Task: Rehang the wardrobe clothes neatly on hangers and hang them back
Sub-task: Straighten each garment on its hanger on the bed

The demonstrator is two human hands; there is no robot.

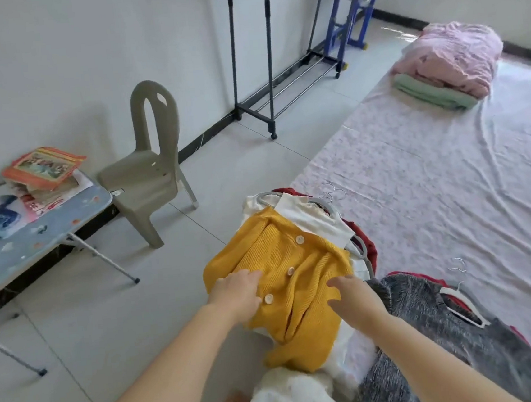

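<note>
Both hands lay spread flat, the left hand (239,292) pressing and the right hand (353,299) touching the yellow cardigan (282,257) atop the clothes pile at the bed's (418,186) near-left edge, seemingly smoothing it for a hanger.

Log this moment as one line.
left hand: flat on yellow cardigan | right hand: open, on cardigan | cardigan: atop clothes pile at bed edge

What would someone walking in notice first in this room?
The bright yellow buttoned cardigan at the near corner of the bed stands out most, with the left hand and right hand laid on it. Next come the black garment rack by the wall and the folded pink bedding at the bed's far end.
</note>
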